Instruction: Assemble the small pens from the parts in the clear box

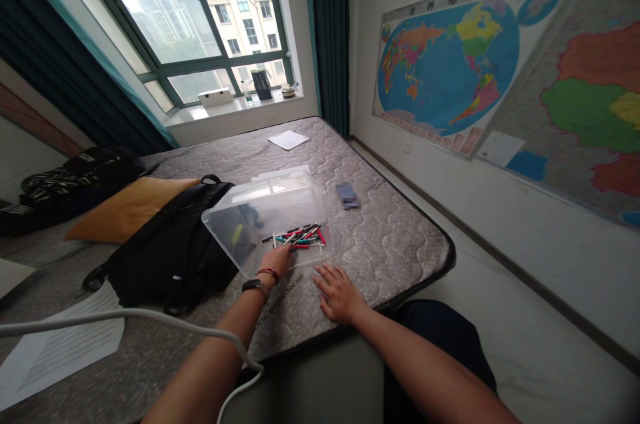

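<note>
Mattress (400, 244) carries items. Black backpack (170, 254) crowds left side of clear plastic box (295, 201). Pale cable (165, 319) crosses view of left forearm. Paper sheet (289, 139) near far edge. Right hand (341, 294) palm-down by near edge, fingers spread, released. Left hand (277, 261) at pens (303, 237); grasp cannot be told. Pens heaped in box's near part.

Apparently "protector" on the mattress (380, 244).

Left of the left hand (278, 262) lies a black fabric backpack (167, 254); well right hangs a rectangular, multicoloured world map (435, 77).
</note>
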### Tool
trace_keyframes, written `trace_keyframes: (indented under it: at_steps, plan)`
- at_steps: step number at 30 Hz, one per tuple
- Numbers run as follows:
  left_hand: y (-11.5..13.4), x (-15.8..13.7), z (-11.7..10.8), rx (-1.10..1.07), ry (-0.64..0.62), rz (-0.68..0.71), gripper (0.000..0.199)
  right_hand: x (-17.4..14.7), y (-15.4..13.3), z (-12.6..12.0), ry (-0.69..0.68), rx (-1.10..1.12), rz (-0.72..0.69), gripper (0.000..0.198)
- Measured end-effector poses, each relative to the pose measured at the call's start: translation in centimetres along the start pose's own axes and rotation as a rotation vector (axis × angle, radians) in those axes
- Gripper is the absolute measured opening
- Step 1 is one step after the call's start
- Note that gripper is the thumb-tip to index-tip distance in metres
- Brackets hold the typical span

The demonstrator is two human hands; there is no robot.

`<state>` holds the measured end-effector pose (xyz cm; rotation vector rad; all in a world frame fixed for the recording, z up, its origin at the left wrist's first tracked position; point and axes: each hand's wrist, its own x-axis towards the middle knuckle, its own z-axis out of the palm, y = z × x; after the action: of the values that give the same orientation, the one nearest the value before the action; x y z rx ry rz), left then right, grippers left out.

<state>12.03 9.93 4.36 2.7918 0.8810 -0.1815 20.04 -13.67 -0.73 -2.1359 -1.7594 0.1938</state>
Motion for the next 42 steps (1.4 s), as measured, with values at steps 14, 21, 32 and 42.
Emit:
trace_keyframes:
  at_steps: [14,21,32,42]
  plan:
    - [0.5,1.4,1.0,-0.015,0.030,0.054,0.032,0.1,0.0,0.0,-0.012,-0.003,-0.005,0.060]
    - [1.0,2.1,0.8,-0.003,0.005,-0.013,0.032,0.0,0.1,0.0,0.001,-0.004,-0.005,0.059]
    - [0.6,2.4,0.6,-0.025,0.018,-0.015,0.028,-0.1,0.0,-0.3,0.015,0.003,-0.011,0.058]
    - [-4.8,-7.0,3.8,-0.170,0.040,-0.015,0.024,0.0,0.2,0.4,0.007,-0.005,-0.007,0.058]
